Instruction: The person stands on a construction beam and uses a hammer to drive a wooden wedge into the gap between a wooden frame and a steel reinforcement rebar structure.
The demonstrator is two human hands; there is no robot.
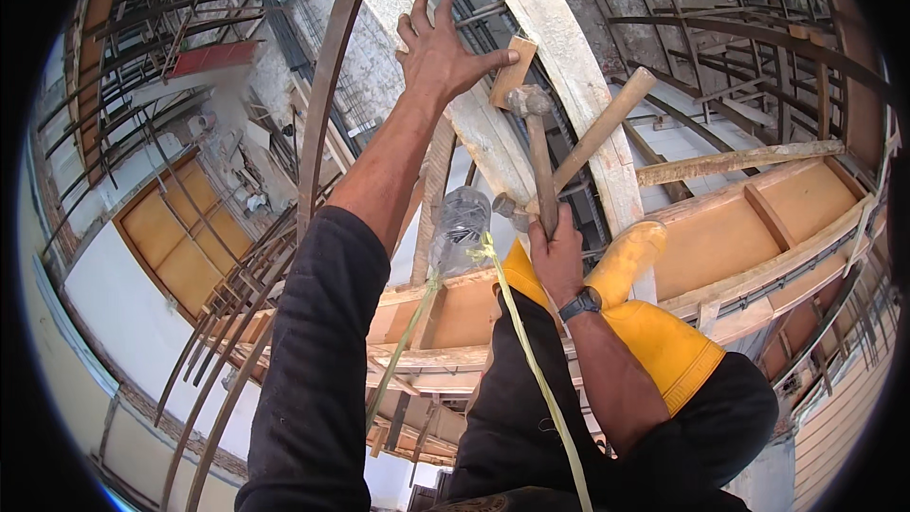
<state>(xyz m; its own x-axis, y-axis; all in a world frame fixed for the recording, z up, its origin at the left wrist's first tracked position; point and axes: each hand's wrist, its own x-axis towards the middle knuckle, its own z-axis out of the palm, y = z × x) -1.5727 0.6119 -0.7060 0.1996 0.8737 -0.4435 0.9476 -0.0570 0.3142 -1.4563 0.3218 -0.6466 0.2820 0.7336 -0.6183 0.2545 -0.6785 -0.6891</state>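
My left hand (pixel 441 57) is spread wide over a pale timber board (pixel 493 147), with its fingers at the board's outer edge. Its thumb touches the top of a small wooden block (pixel 513 71) that spans inward from that board. In my right hand (pixel 555 256) is a hammer (pixel 540 156), gripped by the handle, its metal head beside the lower end of the block. A second hammer (pixel 607 125) with a pale wooden handle lies slantwise behind the first. A clear plastic container (pixel 462 228) of nails hangs near my knees on a yellow-green strap (pixel 531 351).
Steel bars (pixel 474 9) run between the two boards, with the second board (pixel 559 33) on the right. My yellow boots (pixel 654 341) rest on the wooden formwork. More formwork panels (pixel 730 218) extend right. Wooden poles (pixel 327 85) stand left, above a floor far below.
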